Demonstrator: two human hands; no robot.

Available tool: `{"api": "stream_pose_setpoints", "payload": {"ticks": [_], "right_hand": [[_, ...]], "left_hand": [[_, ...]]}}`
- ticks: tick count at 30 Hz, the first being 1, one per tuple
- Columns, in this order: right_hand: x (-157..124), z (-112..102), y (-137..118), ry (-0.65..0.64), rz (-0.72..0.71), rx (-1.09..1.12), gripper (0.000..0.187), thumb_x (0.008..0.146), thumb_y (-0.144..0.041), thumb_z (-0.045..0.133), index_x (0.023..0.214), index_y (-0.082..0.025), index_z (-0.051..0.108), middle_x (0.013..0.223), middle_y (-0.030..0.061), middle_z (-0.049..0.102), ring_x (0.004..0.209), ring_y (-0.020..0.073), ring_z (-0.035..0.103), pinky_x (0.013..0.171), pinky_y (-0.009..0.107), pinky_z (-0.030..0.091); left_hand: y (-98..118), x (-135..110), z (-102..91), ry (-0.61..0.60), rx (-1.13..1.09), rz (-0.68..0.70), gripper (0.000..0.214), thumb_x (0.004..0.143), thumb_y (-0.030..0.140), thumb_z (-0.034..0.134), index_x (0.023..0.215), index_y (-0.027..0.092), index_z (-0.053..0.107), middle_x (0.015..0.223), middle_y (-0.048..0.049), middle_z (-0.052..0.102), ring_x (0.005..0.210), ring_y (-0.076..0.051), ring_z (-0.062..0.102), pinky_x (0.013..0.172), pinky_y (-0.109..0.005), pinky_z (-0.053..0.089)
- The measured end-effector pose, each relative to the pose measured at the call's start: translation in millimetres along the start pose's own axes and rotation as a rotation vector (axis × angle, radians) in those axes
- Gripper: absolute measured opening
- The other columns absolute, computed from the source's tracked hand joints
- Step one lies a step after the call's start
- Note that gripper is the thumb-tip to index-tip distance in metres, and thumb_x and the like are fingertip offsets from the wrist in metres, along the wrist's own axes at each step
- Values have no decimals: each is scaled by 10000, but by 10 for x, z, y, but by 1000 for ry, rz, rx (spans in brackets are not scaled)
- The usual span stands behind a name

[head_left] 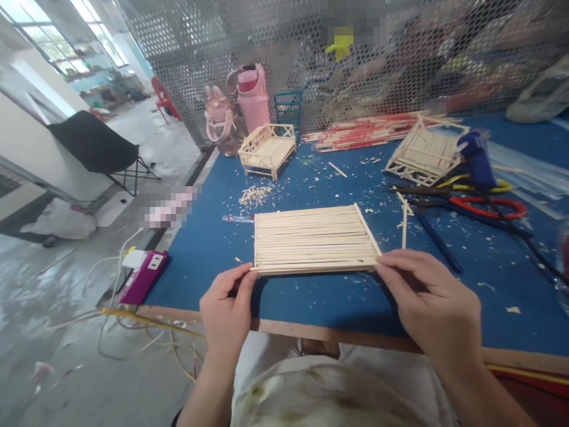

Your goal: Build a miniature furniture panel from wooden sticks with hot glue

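One stick panel [311, 237] is lying over the front part of a blue table [200, 237]; the left hand [227, 299] and the right hand [433, 302], well apart, are pinching its near corners between thumb and fingers. Pale chips [256, 194] are littering the surface. Farther back, a small bench [272, 151] is standing before a pink flask [255, 104], and red-marked sticks [373, 131] are lying along a mesh [178, 47]. Pliers [486, 206] are resting at the right. Beyond the table's left side, a black chair [100, 145] and a red chair [165, 102] are standing on the grey floor [57, 302], and windows [38, 29] are glowing.
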State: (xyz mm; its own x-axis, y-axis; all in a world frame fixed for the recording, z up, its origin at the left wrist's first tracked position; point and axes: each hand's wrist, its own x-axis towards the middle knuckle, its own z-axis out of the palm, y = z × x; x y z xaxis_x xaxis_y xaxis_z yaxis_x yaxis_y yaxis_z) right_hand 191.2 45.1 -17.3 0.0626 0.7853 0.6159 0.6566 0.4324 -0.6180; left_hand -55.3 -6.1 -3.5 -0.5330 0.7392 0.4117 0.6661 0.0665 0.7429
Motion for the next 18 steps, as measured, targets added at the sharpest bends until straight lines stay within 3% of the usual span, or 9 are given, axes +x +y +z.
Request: {"api": "stream_pose_setpoints", "payload": {"ticks": [4, 9, 12, 15, 18], "right_hand": [[-1, 17, 40, -23, -67, -21, 137, 883, -266, 591, 809, -228, 699, 845, 25, 688, 770, 157, 657, 670, 285, 525], [-6, -12, 7, 7, -132, -64, 114, 884, -252, 591, 858, -219, 698, 923, 62, 621, 800, 182, 622, 678, 322, 513], [-17, -148, -203, -40, -285, -86, 134, 878, -231, 595, 979, -217, 682, 1022, 93, 610, 904, 221, 601, 777, 372, 483], [-10, -315, -497, -183, -473, -29, 235, 899, -190, 551, 1121, -197, 624, 1125, 114, 632, 1026, 243, 590, 870, 398, 418], [18, -411, -729, -297, -505, 117, 211, 942, -148, 437, 1055, -188, 611, 956, 62, 703, 876, 184, 629, 821, 355, 404]], "left_hand": [[15, 17, -7, -36, -14, -11, 184, 760, 375, 647, 780, 226, 753, 764, -12, 754, 667, -153, 665, 633, -249, 528], [33, 48, -148, -91, -33, 93, 134, 801, 306, 621, 738, 212, 695, 762, 5, 689, 648, -118, 605, 597, -213, 480], [155, 44, -336, -131, -22, 220, 100, 828, 255, 613, 749, 218, 662, 776, 15, 652, 676, -106, 593, 619, -196, 467], [396, -1, -538, -214, 10, 377, 88, 832, 203, 617, 761, 243, 649, 787, 32, 641, 711, -98, 601, 656, -184, 457], [613, -85, -674, -230, -73, 337, 73, 806, 257, 647, 733, 257, 654, 781, 24, 641, 713, -116, 602, 642, -198, 461]]}}
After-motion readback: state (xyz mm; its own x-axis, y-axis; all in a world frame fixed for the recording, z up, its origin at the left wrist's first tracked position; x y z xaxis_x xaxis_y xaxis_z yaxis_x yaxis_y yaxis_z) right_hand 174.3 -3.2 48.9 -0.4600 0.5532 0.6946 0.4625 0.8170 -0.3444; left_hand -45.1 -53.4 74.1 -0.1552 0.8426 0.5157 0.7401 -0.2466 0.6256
